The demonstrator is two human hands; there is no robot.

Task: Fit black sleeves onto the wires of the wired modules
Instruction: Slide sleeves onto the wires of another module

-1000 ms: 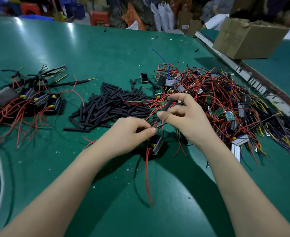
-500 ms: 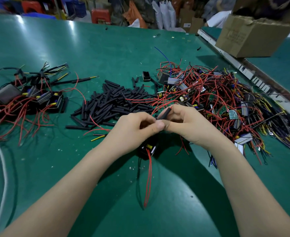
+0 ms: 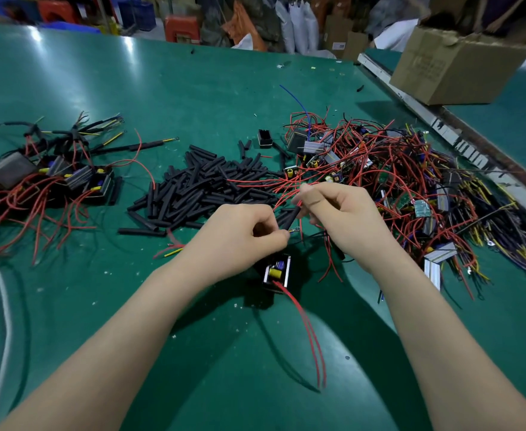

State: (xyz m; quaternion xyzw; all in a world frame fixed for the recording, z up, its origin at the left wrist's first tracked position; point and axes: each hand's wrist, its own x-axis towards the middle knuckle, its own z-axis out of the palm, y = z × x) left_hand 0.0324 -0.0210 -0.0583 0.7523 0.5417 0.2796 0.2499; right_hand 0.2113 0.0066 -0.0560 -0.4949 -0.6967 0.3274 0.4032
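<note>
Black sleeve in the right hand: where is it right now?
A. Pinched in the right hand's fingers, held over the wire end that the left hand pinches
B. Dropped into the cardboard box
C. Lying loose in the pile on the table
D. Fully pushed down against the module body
A: the right hand pinches the black sleeve, whose lower end meets the ring-terminal wire end pinched by the left hand, above the module.

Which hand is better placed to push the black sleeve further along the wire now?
The right hand: it pinches the black sleeve itself. The left hand pinches the wire end just below the sleeve, so it likely only steadies the wire.
</note>
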